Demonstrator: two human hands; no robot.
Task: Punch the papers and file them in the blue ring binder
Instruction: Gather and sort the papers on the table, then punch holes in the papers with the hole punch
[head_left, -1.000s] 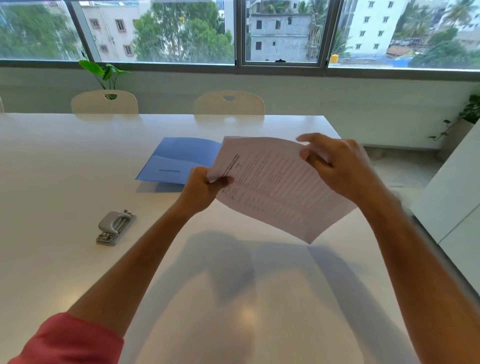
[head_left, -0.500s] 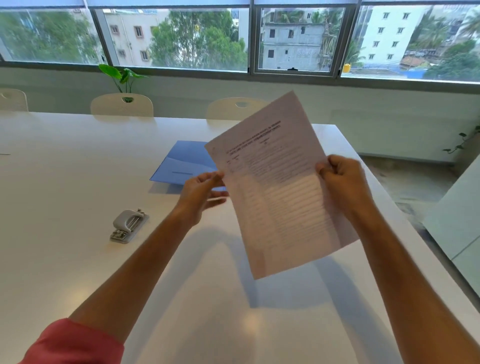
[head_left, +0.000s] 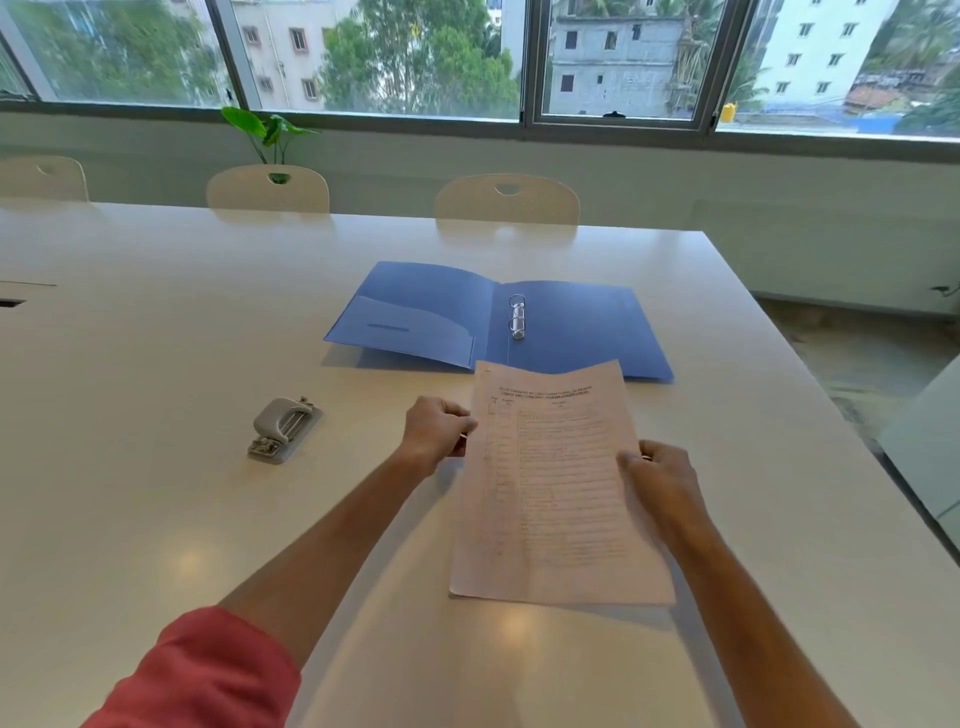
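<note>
Head view: papers in both hands, not punched yet

Head camera looks down at the papers (head_left: 558, 488), a thin stack with printed lines. They are held low over the table (head_left: 130, 322), near its front edge and a bit toward the right side. The left hand (head_left: 436, 431) pinches the left edge of the papers near the top. The right hand (head_left: 657, 478) grips the right edge with curled fingers.

Just past the top of the papers lies the blue ring binder (head_left: 571, 322), open and flat, with its metal rings (head_left: 517, 316) up in the middle. The hole punch (head_left: 283, 428) sits alone to the left, well apart from the papers.

I think this is the start: squaring up the stack before punching. Next, the papers likely need to go left, with one long edge slid into the punch.

Chairs (head_left: 506, 200) stand at the far edge.
</note>
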